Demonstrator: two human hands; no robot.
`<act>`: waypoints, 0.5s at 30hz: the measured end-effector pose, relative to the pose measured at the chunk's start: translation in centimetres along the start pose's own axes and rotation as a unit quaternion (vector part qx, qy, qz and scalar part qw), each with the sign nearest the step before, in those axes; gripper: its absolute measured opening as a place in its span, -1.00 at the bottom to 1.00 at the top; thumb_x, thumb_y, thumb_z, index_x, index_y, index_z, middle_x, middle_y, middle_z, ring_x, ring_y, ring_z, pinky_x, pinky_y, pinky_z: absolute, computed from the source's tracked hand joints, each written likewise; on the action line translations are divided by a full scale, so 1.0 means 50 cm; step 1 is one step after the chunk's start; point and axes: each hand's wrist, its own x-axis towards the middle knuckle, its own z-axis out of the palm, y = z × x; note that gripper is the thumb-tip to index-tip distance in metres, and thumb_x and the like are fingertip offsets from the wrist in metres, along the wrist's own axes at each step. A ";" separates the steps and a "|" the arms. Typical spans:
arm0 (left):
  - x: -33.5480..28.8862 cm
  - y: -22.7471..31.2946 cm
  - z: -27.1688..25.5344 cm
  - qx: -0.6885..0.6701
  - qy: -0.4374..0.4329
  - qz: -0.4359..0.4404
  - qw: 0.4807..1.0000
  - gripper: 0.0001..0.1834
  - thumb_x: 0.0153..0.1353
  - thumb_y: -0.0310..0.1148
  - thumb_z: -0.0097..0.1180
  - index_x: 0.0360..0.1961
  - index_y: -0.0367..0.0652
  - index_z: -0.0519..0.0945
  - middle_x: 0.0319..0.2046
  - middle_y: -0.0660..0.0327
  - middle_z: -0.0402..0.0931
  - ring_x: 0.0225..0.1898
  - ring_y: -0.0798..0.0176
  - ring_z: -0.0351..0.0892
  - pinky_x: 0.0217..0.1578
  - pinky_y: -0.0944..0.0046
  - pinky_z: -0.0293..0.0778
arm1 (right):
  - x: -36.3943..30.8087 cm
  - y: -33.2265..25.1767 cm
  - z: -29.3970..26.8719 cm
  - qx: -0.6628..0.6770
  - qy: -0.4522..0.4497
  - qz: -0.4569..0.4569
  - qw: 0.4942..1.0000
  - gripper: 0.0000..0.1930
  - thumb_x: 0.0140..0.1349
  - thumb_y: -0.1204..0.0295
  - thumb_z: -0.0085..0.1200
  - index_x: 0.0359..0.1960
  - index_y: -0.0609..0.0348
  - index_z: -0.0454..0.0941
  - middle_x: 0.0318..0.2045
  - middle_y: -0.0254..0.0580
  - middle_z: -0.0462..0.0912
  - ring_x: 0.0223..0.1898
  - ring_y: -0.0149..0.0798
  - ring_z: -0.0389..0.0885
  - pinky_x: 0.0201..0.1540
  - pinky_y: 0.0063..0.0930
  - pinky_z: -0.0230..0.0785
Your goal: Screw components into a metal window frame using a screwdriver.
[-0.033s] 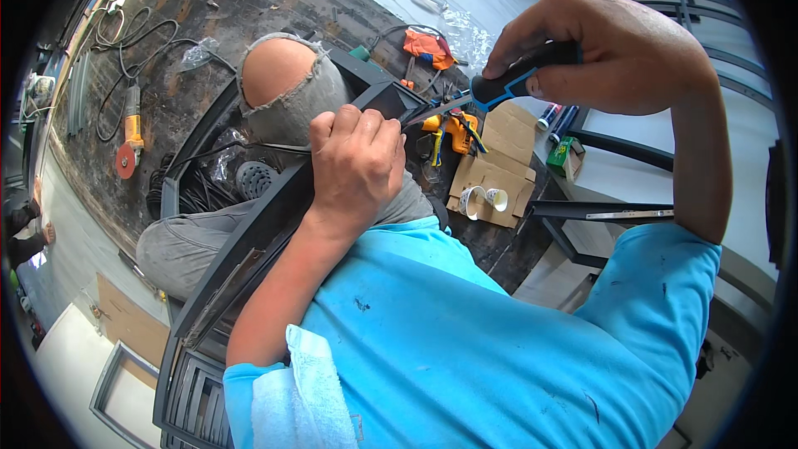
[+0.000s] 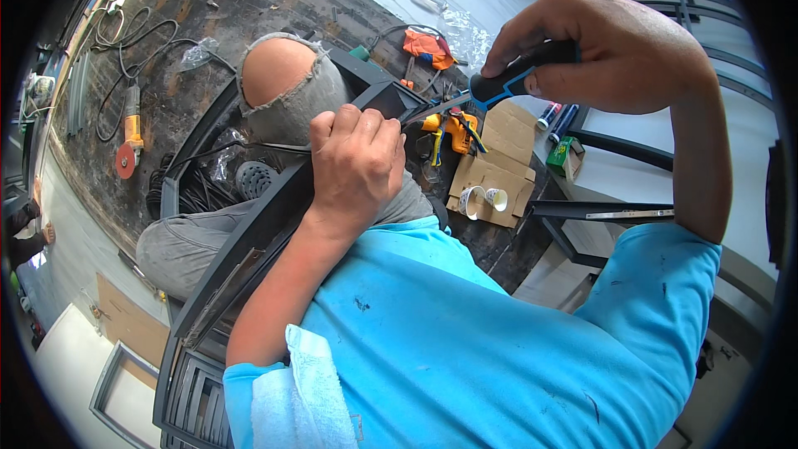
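A screwdriver (image 2: 504, 86) with a black and blue handle is gripped in my right hand (image 2: 623, 50), its fingers and thumb wrapped round the handle. Its metal shaft slants down to the left and meets the dark metal frame (image 2: 389, 100) near its corner. My left hand (image 2: 357, 162) lies closed over the frame beside that corner, knuckles up. A thin dark cable (image 2: 270, 147) runs to this hand from the left; whether the fingers hold the cable or just the frame is hidden. The frame rests across my legs, with my bent knee (image 2: 280, 71) inside it.
An angle grinder (image 2: 131, 133) with a red disc lies at the left. Beyond the frame are a yellow power tool (image 2: 460, 133) and an orange bag (image 2: 429, 48). Two paper cups (image 2: 496, 199) sit on flattened cardboard (image 2: 507, 145) near a green box (image 2: 566, 156). Further metal frames stand right.
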 end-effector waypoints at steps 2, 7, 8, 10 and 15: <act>0.000 -0.006 0.002 -0.003 0.006 0.006 1.000 -0.82 0.07 -0.37 0.35 -0.27 -0.11 0.72 -0.35 0.30 0.61 -0.20 0.20 0.52 -0.05 0.10 0.23 | 0.015 -0.016 -0.005 0.010 -0.024 0.046 0.999 -0.67 0.11 0.53 0.26 -0.05 0.17 0.75 -0.34 -0.15 0.77 -0.44 -0.35 0.68 -0.41 -0.43 0.43; -0.029 -0.036 -0.013 0.021 0.043 0.007 0.999 -0.88 0.05 -0.31 0.27 -0.50 -0.06 0.59 -0.52 0.17 0.48 -0.37 0.06 0.49 -0.20 -0.02 0.24 | 0.036 -0.042 -0.002 -0.111 0.049 -0.067 0.990 -0.72 0.05 0.48 0.31 -0.15 0.17 0.77 -0.33 -0.09 0.71 -0.33 -0.16 0.69 -0.25 -0.30 0.53; -0.037 -0.041 0.005 0.020 0.052 0.023 0.998 -0.88 0.04 -0.33 0.23 -0.55 -0.06 0.54 -0.53 0.15 0.46 -0.37 0.06 0.49 -0.22 -0.03 0.25 | 0.038 -0.031 0.002 -0.089 0.005 -0.002 0.996 -0.73 0.02 0.42 0.33 -0.20 0.18 0.78 -0.30 -0.06 0.69 -0.25 -0.06 0.69 -0.17 -0.23 0.54; -0.002 -0.006 0.032 -0.035 0.074 0.049 0.995 -0.91 -0.02 -0.34 0.20 -0.56 -0.05 0.54 -0.53 0.16 0.45 -0.33 0.06 0.50 -0.15 -0.01 0.29 | -0.017 0.066 0.015 -0.057 -0.017 -0.016 0.998 -0.70 -0.09 0.55 0.36 -0.22 0.14 0.76 -0.28 -0.10 0.71 -0.22 -0.09 0.73 -0.17 -0.22 0.55; -0.028 0.003 0.055 -0.017 0.091 0.016 0.996 -0.92 -0.01 -0.37 0.18 -0.50 -0.10 0.55 -0.39 0.16 0.49 -0.14 0.08 0.47 -0.01 0.08 0.26 | -0.007 0.142 0.100 0.022 0.147 -0.142 0.979 -0.63 -0.10 0.74 0.22 -0.19 0.16 0.58 -0.30 -0.11 0.69 -0.35 -0.19 0.64 -0.27 -0.26 0.50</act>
